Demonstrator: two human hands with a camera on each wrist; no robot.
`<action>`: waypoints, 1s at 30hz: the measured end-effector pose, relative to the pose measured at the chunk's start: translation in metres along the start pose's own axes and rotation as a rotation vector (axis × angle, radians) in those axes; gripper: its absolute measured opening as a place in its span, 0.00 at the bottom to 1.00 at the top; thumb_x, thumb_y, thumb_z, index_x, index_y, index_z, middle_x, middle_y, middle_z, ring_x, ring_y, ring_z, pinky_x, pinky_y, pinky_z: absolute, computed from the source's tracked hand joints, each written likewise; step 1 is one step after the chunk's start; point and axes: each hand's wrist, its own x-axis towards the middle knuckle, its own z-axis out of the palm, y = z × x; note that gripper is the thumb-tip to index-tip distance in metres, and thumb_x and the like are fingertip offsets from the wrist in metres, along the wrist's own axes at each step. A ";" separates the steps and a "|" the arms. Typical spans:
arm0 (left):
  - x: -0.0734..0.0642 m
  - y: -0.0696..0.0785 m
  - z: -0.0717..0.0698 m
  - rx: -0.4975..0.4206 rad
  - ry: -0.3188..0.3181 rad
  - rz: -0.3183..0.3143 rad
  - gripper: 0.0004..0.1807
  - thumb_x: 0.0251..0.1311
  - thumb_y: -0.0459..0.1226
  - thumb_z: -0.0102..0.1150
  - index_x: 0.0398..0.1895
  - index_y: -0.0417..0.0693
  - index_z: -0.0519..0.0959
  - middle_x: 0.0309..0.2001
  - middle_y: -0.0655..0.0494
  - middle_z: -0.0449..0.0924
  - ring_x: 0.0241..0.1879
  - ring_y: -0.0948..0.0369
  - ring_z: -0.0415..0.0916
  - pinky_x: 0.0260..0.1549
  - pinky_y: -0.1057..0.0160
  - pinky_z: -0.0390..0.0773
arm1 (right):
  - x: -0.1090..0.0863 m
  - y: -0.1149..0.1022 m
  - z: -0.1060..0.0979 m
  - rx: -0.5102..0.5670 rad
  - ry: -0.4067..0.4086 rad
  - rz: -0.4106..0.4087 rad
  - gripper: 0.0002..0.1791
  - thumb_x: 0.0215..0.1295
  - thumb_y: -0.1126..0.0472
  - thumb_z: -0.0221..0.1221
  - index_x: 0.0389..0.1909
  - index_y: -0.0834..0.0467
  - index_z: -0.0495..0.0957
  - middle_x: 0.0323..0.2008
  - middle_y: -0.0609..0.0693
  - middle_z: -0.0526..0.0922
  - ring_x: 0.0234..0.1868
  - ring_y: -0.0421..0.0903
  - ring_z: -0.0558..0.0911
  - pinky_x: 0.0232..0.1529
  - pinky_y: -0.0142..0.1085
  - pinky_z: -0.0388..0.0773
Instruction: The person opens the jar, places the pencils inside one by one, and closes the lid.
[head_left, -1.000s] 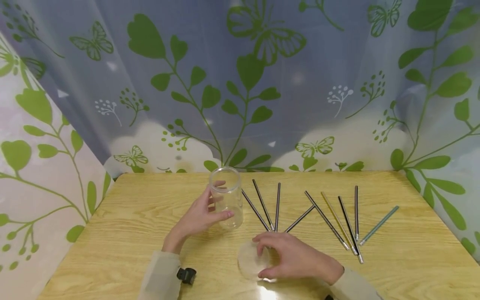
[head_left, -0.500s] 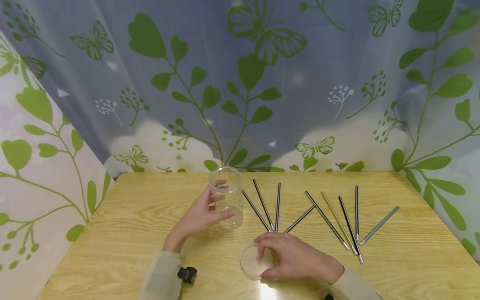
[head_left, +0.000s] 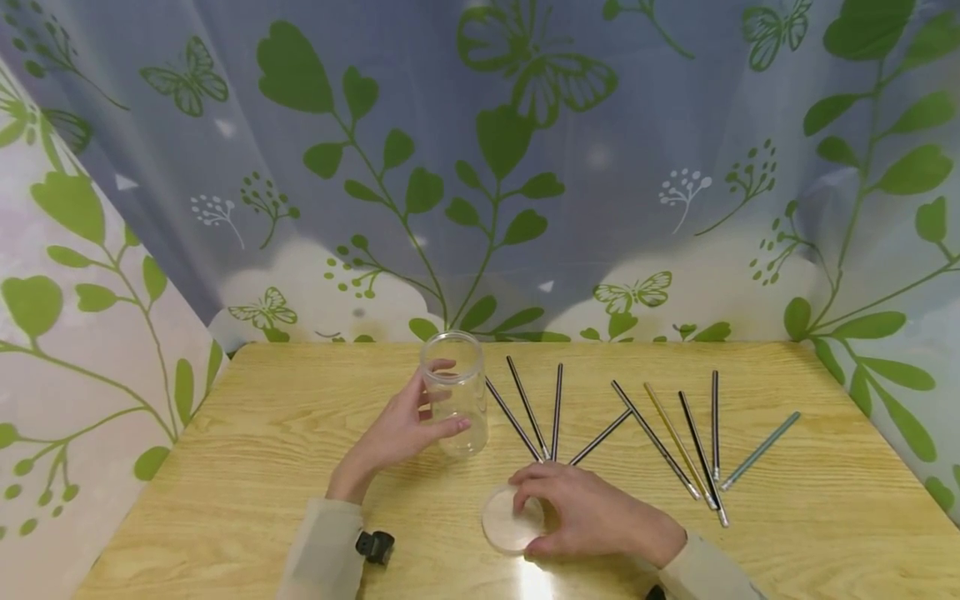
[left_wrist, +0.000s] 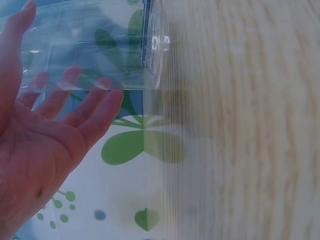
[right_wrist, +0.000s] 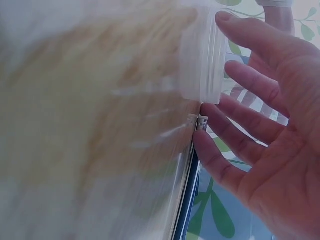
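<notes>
A clear open-topped jar [head_left: 459, 417] stands upright on the wooden table. My left hand [head_left: 401, 429] holds it from the left, thumb in front and fingers behind, visible through its wall. Seen from the left wrist, the jar [left_wrist: 95, 45] lies between thumb and fingers. Nearer to me, a round clear lid [head_left: 510, 521] lies flat on the table. My right hand [head_left: 592, 508] holds the lid's right side, with thumb and fingers bent around it. The right wrist view shows the thumb and fingertips at the rim of the lid [right_wrist: 202, 55].
Several dark pencils [head_left: 557, 408] fan out behind the right hand. Farther right lie more dark pencils [head_left: 701, 450], a yellow pencil [head_left: 675, 437] and a green pencil [head_left: 761, 450]. A patterned curtain [head_left: 390, 275] hangs behind the table's back edge.
The lid, blurred a second ago, now appears sharp and sits slightly farther right. My right hand has shifted a little right with it. The left hand and jar look unchanged.
</notes>
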 end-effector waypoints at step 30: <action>0.000 -0.003 -0.002 -0.003 -0.019 0.005 0.46 0.61 0.44 0.73 0.78 0.58 0.56 0.79 0.48 0.59 0.72 0.37 0.65 0.71 0.36 0.69 | -0.023 0.047 -0.023 0.092 0.424 0.030 0.12 0.62 0.60 0.71 0.45 0.52 0.84 0.47 0.43 0.86 0.46 0.47 0.86 0.39 0.36 0.86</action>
